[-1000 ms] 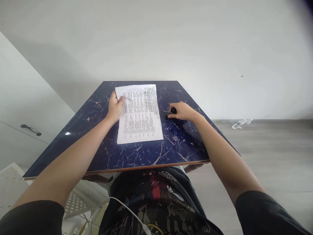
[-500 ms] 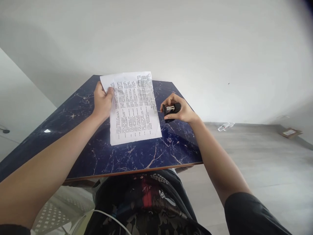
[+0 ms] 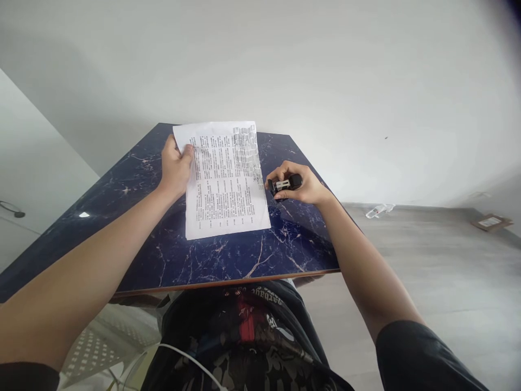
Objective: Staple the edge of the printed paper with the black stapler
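My left hand [image 3: 178, 167] is closed on the upper left edge of a stack of printed paper sheets [image 3: 223, 179], with the thumb on top and the fingers behind. The sheets lie tilted over the blue table and their top left corner is lifted. A small black stapler [image 3: 284, 185] with bare metal along its middle is held in my right hand [image 3: 305, 184], between thumb and fingers. Its left end is close to the right edge of the paper; I cannot tell whether they touch.
The dark blue marbled table [image 3: 220, 263] has a brown front edge near my lap. A pale wall [image 3: 285, 65] rises behind it. On the grey floor to the right lie a clear plastic wrapper [image 3: 379, 210] and a flat cardboard piece [image 3: 491, 221]. A white cable [image 3: 191, 358] crosses my lap.
My right hand has turned the stapler slightly, and its left end is now nearer the paper's edge. The view has shifted a little; my left hand keeps hold of the sheets.
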